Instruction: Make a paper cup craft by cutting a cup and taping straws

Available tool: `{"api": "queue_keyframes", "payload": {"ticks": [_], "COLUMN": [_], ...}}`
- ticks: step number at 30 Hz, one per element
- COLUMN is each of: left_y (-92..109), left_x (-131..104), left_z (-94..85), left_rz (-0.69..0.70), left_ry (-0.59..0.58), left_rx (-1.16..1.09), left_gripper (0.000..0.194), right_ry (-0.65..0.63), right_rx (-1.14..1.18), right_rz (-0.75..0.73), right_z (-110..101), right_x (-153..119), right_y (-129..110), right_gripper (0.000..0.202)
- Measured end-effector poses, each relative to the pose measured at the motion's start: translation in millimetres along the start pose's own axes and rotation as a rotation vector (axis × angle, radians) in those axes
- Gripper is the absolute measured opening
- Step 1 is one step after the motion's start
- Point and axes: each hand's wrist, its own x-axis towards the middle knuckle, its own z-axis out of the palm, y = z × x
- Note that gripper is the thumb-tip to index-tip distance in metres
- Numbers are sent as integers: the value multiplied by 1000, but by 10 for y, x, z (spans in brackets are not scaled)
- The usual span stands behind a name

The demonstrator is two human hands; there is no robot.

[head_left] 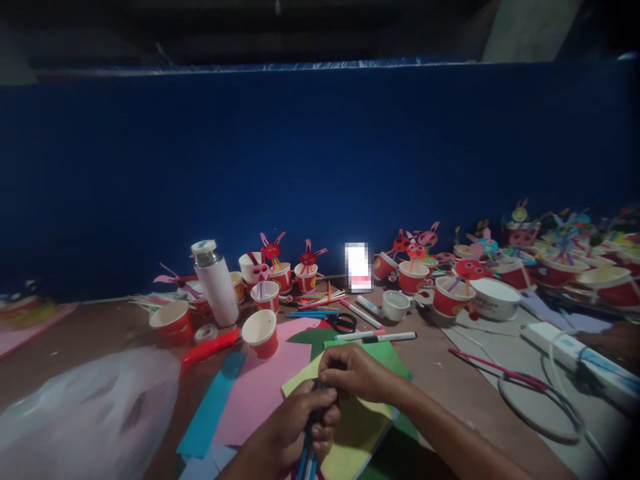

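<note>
My left hand (305,423) is wrapped round a bundle of thin blue sticks (307,460) whose lower ends point toward me. At the top of the bundle, my right hand (355,370) pinches with thumb and fingers; its grip hides the tips. Under both hands lie sheets of yellow paper (357,440) and green paper (395,360). Pink paper (260,393) spreads to the left, with a teal strip (213,407) beside it. Just beyond my hands are a white-and-black marker (389,338), black-handled scissors (344,323) and a red-and-white paper cup (261,335).
A white thermos (216,283) stands at the back left, near a red-handled tool (210,348). Several paper cups with paper animal figures line the back and right. A plastic bag (90,413) lies left. On the right are a power strip (580,360) and a looped cable (540,437).
</note>
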Motion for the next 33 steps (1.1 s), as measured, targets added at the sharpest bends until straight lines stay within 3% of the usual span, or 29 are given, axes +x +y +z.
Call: {"api": "queue_keyframes", "payload": {"ticks": [4, 8, 19, 26, 33], "left_y": [28, 65, 61, 93, 122], "left_x": [-1, -33, -35, -16, -20], "left_z": [-42, -23, 10, -5, -6], "left_rz": [71, 114, 114, 160, 179], "left_ry": [85, 56, 124, 198, 252], "left_rx": [79, 203, 127, 97, 78], "left_gripper": [19, 23, 19, 10, 15], "right_ry": [21, 26, 59, 165, 106], "right_rx": [-77, -104, 46, -130, -139], "right_rz": [-6, -24, 13, -161, -159], "right_z": [-51, -71, 46, 71, 100], "right_x": [-7, -9, 55, 35, 1], "right_y": [-2, -1, 135, 58, 92], "right_gripper": [11, 14, 14, 25, 38]}}
